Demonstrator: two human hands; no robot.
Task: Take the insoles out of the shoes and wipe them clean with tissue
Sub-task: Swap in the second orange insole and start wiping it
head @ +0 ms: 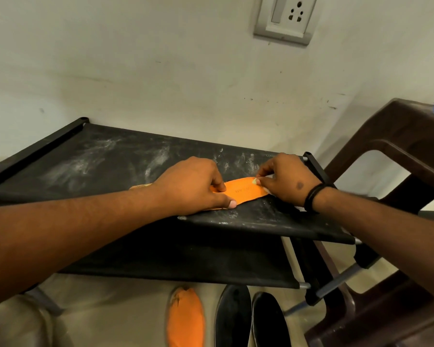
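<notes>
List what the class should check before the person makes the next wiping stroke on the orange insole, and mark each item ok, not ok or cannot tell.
1. Insole on shelf lies flat on the black rack top: ok.
2. Left hand presses it down: ok.
3. Right hand holds tissue at the insole's end: ok, only a white edge shows.
4. Rack top free of dust: not ok, white smears.
5. Second insole wiped: cannot tell; it lies on the floor beside the black shoes.

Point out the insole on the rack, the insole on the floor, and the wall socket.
insole on the rack (243, 191), head view, bare middle.
insole on the floor (186, 319), head view, middle.
wall socket (286, 17), head view, plate.
</notes>
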